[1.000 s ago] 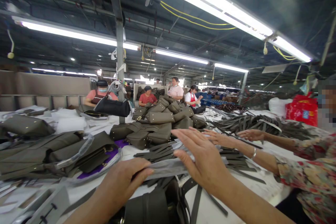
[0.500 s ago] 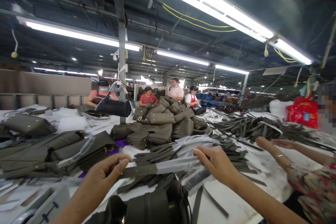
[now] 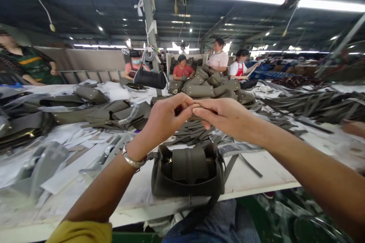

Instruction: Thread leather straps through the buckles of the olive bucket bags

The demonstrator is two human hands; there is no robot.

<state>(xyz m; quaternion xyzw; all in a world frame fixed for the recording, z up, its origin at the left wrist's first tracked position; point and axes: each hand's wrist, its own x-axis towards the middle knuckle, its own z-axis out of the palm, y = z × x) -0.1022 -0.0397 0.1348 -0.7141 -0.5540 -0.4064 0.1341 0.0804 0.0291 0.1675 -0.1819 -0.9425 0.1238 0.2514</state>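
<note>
My left hand [image 3: 167,119] and my right hand [image 3: 226,115] meet in front of me above the table, fingertips pinched together on a small dark piece that I cannot make out. Directly below them an olive-grey handbag [image 3: 188,171] stands open at the table's near edge, its strap hanging over the edge. Behind my hands lies a heap of olive-grey straps [image 3: 196,133]. A metal bracelet sits on my left wrist.
A stack of finished olive bags [image 3: 211,83] rises mid-table, a black barrel bag [image 3: 149,79] beside a grey post. Plastic-wrapped bags [image 3: 85,108] and paper scraps cover the left. More straps [image 3: 316,102] spread at the right. Several people sit across the table.
My hands held a plastic-wrapped strap stretched between them; now they are drawn together in a pinch above the handbag. The view dropped down. The neighbour's arms at the right have left the view.
</note>
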